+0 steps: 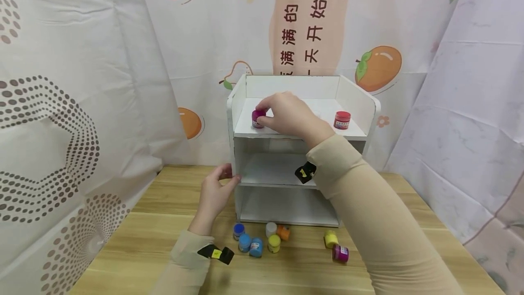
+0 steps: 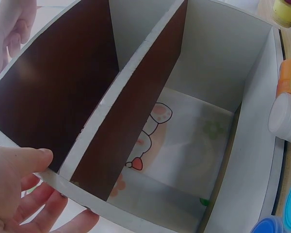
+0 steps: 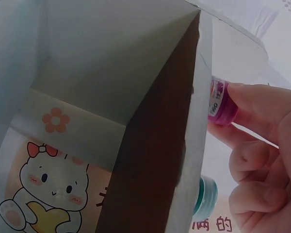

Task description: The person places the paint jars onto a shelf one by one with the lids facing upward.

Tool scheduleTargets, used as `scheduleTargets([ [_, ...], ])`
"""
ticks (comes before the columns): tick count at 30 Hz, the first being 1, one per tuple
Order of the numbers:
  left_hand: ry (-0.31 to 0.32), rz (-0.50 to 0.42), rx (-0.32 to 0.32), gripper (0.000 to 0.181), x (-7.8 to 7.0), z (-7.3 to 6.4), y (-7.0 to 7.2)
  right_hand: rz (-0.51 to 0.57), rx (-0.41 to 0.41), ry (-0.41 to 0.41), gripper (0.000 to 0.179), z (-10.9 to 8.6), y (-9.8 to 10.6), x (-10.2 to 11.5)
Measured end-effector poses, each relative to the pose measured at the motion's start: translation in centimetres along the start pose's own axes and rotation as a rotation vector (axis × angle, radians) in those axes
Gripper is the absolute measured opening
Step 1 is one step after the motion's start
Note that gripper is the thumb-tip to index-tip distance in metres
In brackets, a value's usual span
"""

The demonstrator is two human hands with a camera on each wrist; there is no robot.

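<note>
A white shelf unit [image 1: 286, 221] stands on the wooden table. On the left of its top board, a magenta paint jar [image 1: 258, 124] is pinched between the thumb and fingers of my right hand [image 1: 292, 115]; the right wrist view shows the same magenta jar [image 3: 222, 104] against the board. My left hand [image 1: 215, 192] grips the unit's left side panel, thumb [image 2: 36, 159] on the front edge and fingers around the outside. A red paint jar [image 1: 342, 121] sits at the top board's right. A teal jar [image 3: 207, 198], seen in the right wrist view, stands on the same board.
On the table before the unit lie blue jars [image 1: 244, 243], a white jar [image 1: 271, 229], an orange jar [image 1: 283, 232] and a yellow jar [image 1: 274, 243]. Farther right are another yellow jar [image 1: 330, 239] and a purple jar [image 1: 340, 253]. A printed curtain [image 1: 213, 35] hangs behind.
</note>
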State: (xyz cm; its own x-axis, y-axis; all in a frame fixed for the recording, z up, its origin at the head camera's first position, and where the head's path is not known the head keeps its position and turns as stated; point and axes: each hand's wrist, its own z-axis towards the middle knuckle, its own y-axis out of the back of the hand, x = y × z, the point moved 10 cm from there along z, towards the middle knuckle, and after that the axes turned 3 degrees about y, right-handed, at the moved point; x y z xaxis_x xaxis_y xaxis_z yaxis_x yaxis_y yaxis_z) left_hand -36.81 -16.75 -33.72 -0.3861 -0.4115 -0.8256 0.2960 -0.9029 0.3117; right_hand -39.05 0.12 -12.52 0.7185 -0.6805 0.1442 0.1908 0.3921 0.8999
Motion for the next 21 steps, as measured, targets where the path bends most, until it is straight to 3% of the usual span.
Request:
scheduleTargets([
  [6,0.003,0.01,-0.001,0.036,-0.08,0.02,0.0,0.009,0.022,-0.032,0.017,0.18,-0.21,0.2],
  [21,0.017,0.022,-0.004,0.038,0.04,0.04,0.05,-0.019,0.033,-0.108,0.014,0.62,-0.66,-0.29],
])
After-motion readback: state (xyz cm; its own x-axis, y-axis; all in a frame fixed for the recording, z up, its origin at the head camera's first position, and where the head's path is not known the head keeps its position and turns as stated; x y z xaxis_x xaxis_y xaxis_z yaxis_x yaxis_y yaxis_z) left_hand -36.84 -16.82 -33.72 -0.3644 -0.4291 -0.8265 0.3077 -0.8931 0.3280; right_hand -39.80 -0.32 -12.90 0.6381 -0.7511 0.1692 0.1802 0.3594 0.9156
